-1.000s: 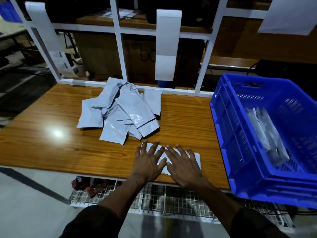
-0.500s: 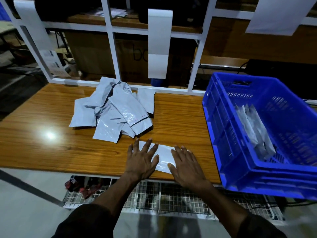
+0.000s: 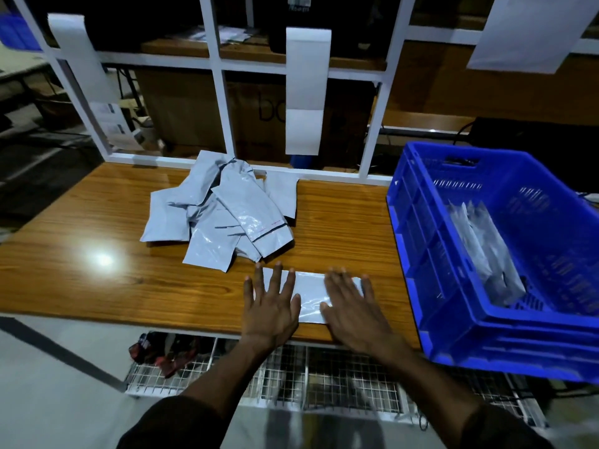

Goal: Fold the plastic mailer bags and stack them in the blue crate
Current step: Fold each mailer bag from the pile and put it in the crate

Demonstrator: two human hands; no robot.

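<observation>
One pale grey mailer bag (image 3: 311, 294) lies flat near the front edge of the wooden table (image 3: 97, 286). My left hand (image 3: 270, 303) presses on its left end with straight, spread fingers. My right hand (image 3: 351, 307) lies flat on its right end, fingers straight. Behind them sits a loose pile of grey mailer bags (image 3: 223, 215). The blue crate (image 3: 431, 254) stands at the table's right end, tilted toward me, with several folded bags (image 3: 486, 254) inside.
A white frame (image 3: 223, 102) with hanging white paper strips runs along the table's back edge. Cardboard boxes stand behind it. A wire rack (image 3: 291, 377) with small red packets hangs under the table's front edge.
My two hands have slid apart along the flat bag, left hand to the left end, right hand to the right end. More of the bag's middle shows between them.
</observation>
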